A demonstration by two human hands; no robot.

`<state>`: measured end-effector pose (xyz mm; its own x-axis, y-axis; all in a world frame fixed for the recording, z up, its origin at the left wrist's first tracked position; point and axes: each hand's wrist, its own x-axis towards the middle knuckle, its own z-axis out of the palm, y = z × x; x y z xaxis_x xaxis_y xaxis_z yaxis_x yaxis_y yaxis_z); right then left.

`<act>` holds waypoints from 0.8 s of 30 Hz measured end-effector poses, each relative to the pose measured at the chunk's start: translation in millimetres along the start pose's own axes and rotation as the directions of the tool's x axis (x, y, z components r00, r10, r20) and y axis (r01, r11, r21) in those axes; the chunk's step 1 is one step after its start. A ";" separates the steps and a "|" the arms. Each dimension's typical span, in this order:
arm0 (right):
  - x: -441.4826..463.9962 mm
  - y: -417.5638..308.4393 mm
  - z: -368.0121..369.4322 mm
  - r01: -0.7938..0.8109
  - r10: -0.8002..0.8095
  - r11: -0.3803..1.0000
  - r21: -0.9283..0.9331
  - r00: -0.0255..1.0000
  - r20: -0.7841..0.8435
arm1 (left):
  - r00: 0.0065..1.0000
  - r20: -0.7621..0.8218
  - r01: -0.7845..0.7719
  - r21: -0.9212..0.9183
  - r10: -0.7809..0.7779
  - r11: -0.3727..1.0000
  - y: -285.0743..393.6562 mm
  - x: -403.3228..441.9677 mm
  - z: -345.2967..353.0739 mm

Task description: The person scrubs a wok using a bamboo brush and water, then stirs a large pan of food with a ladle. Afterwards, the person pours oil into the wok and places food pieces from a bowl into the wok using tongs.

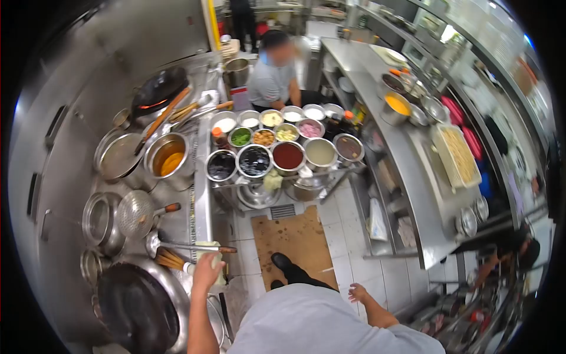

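At the edge of the stove counter, my left hand (206,272) has its fingers closed around a pale cloth (207,251), which shows above and beside the fingers. Just beyond it lie a ladle (152,242), its wooden handle end close to the cloth, and a bamboo brush (168,258). A large dark wok (138,307) sits left of my forearm. My right hand (358,293) hangs over the floor on the other side of my body, holding nothing, fingers apart.
Several metal pots of sauces and chopped ingredients crowd the front stand (289,158). A co-worker (274,74) is behind it. A steel counter (407,177) runs along the right, bearing a noodle tray (457,154). Cardboard (295,242) covers the floor ahead.
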<state>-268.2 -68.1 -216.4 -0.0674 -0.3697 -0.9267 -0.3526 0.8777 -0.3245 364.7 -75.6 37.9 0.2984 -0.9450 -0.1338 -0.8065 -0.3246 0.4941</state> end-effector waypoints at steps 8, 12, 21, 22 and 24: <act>-82.6 80.1 15.7 0.043 -0.046 0.999 -0.023 0.990 -0.130 | 0.625 0.511 -0.622 -0.130 0.590 0.772 166.3 -19.6 58.0; -77.8 108.1 14.7 0.044 -0.025 0.996 0.080 0.974 -0.226 | 0.474 0.545 -0.729 -0.197 0.691 0.656 232.2 -35.2 71.6; -34.9 100.5 -3.2 -0.003 0.029 0.982 0.186 0.990 -0.138 | 0.339 0.578 -0.851 -0.149 0.742 0.504 324.4 -12.1 112.7; -27.4 97.8 -8.9 0.053 -0.019 0.981 0.185 0.984 -0.179 | 0.340 0.568 -0.858 -0.139 0.750 0.494 336.7 -8.5 114.8; 1.3 92.3 -31.9 0.048 -0.014 0.981 0.186 0.984 -0.179 | 0.331 0.572 -0.871 -0.120 0.751 0.476 356.1 1.3 123.3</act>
<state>-330.6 2.7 -241.5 -0.2282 -0.4309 -0.8731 -0.1754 0.9003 -0.3984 15.0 -197.3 107.8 -0.7982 -0.5794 -0.1645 -0.5826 0.6733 0.4553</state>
